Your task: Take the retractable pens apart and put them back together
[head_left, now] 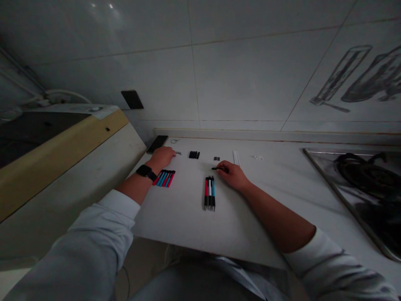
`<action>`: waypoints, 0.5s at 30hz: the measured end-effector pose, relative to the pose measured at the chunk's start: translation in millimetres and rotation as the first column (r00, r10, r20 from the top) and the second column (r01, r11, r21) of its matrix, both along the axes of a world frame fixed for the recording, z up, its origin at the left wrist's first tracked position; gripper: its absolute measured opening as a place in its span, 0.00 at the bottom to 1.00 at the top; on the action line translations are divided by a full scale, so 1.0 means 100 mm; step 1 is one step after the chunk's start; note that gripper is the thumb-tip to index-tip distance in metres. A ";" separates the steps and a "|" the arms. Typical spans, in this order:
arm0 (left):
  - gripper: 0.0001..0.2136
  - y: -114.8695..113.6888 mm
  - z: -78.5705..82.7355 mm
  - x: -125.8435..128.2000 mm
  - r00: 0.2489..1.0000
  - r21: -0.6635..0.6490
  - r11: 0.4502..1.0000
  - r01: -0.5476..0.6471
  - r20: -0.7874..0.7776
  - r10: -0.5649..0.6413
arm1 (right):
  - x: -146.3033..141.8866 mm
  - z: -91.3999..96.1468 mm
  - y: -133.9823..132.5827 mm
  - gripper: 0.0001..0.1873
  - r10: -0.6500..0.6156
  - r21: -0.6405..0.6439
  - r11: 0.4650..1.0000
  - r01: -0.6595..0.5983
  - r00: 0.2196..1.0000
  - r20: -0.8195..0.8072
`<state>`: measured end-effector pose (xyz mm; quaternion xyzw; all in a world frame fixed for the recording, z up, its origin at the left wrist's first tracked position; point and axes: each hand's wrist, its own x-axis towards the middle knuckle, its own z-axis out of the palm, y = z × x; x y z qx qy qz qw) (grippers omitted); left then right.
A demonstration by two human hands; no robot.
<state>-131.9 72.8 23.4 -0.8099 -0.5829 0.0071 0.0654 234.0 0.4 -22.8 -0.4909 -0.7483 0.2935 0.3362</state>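
My left hand [161, 158], with a dark watch [144, 170] on its wrist, reaches to a small group of springs [178, 153]. Its fingertips are pinched together at the springs' left end; what lies between them is too small to make out. My right hand [231, 173] is closed on a small black pen part [214, 168], whose tip points left. Just below it lie three assembled pens [209, 194] side by side, red, white and blue. Red and blue pen barrels [165, 178] form a row under my left wrist.
Along the back of the counter [188, 221] lie black grips [194, 155], small dark pieces [216, 158], white refills [236, 158] and tiny white pieces [257, 157]. A phone [157, 144] rests at the left corner. A gas stove [357, 179] stands right, a washing machine [94, 154] left.
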 end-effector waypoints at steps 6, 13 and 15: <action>0.16 0.08 -0.06 -0.05 0.999 0.008 0.999 -0.032 0.021 0.031 | 0.01 -0.01 0.01 0.10 -0.006 0.005 1.000 0.006 1.000 0.005; 0.13 0.15 -0.05 0.01 0.999 0.041 0.999 -0.036 -0.010 0.036 | 0.01 -0.01 0.01 0.11 0.012 0.001 1.000 -0.012 1.000 -0.009; 0.13 0.16 -0.06 0.02 0.999 0.045 0.998 -0.042 -0.005 0.043 | 0.01 -0.02 0.01 0.11 0.013 0.004 1.000 -0.013 1.000 -0.015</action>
